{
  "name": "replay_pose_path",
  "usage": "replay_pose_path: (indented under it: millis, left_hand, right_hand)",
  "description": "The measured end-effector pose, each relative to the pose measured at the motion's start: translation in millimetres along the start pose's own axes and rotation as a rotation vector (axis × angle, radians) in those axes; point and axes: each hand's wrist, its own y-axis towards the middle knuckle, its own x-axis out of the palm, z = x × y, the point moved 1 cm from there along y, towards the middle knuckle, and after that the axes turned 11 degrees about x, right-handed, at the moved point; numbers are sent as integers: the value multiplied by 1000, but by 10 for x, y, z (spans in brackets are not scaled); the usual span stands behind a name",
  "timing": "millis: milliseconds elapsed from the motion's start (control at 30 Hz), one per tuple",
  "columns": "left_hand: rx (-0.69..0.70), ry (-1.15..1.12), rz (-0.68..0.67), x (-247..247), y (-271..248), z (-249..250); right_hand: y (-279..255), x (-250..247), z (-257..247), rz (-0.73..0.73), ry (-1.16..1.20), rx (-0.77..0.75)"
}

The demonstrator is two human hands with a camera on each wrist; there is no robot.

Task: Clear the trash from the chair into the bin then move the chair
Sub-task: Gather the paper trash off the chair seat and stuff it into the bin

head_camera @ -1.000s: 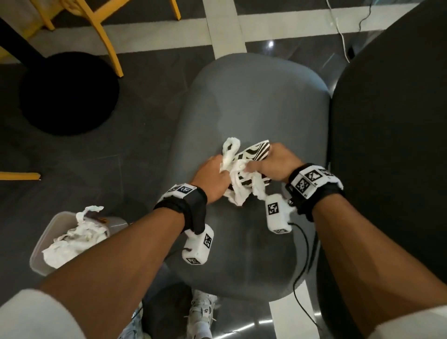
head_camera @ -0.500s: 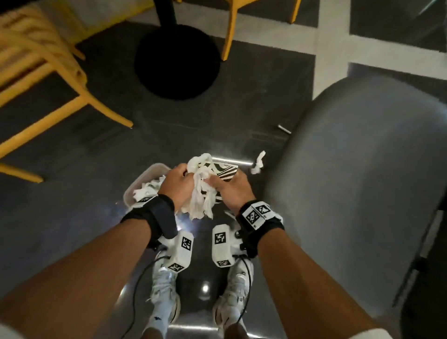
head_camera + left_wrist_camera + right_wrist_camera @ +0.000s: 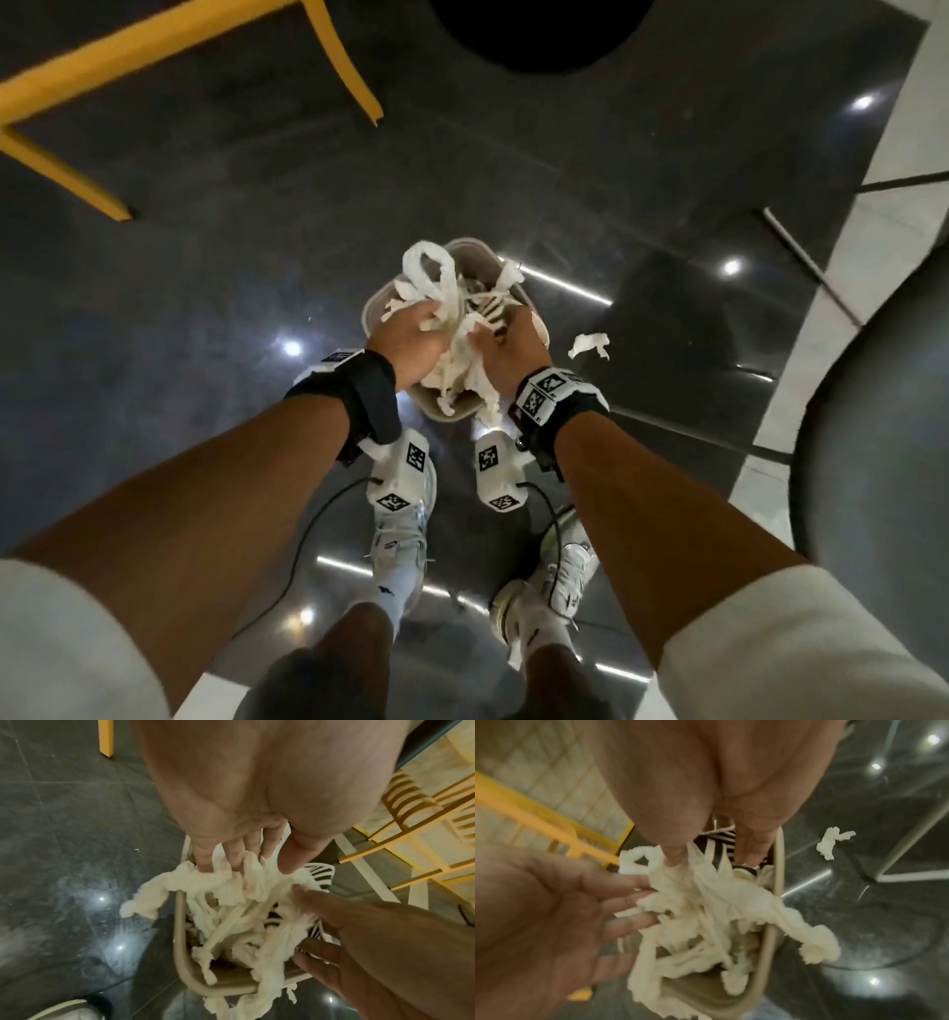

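Note:
A small beige bin [image 3: 371, 308] stands on the dark floor in front of my feet, heaped with white tissue trash [image 3: 436, 277] and a black-and-white striped wrapper [image 3: 721, 843]. My left hand [image 3: 411, 339] and right hand [image 3: 513, 344] are both over the bin, fingers straight, pressing on the tissue from either side. In the left wrist view my left fingers [image 3: 231, 860] rest on the tissue [image 3: 231, 912] above the bin rim [image 3: 180, 933]. Strands hang over the rim [image 3: 779, 862]. The grey chair [image 3: 883, 437] shows at the right edge, its seat bare where visible.
One loose tissue scrap [image 3: 589, 344] lies on the floor just right of the bin. A yellow chair [image 3: 154, 46] stands at the far left, a black round table base [image 3: 534, 31] at the top. My white shoes [image 3: 400, 539] are right behind the bin.
Both hands carried the tissue and striped wrapper from the grey chair leftward and down to the bin. A scrap dropped to the floor. The fingers have straightened over the heap.

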Motion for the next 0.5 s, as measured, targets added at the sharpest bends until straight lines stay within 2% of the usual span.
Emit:
replay_pose_path:
  millis: [133, 233, 300, 367, 433, 500]
  left_hand:
    - [22, 59, -128, 18, -45, -62]
    - [82, 234, -138, -10, -3, -31]
    - [137, 468, -171, -28, 102, -7]
    - [163, 649, -176, -21, 235, 16]
    - [196, 737, -169, 18, 362, 36]
    - [193, 766, -169, 73, 477, 0]
  right_hand:
    - [34, -30, 113, 6, -264, 79]
    - [-4, -265, 10, 109, -408, 9]
    - [35, -424, -80, 177, -376, -38]
    - [145, -548, -142, 203, -217, -24]
    - [324, -665, -124, 225, -99, 22]
    - [562, -772, -19, 294, -94, 77]
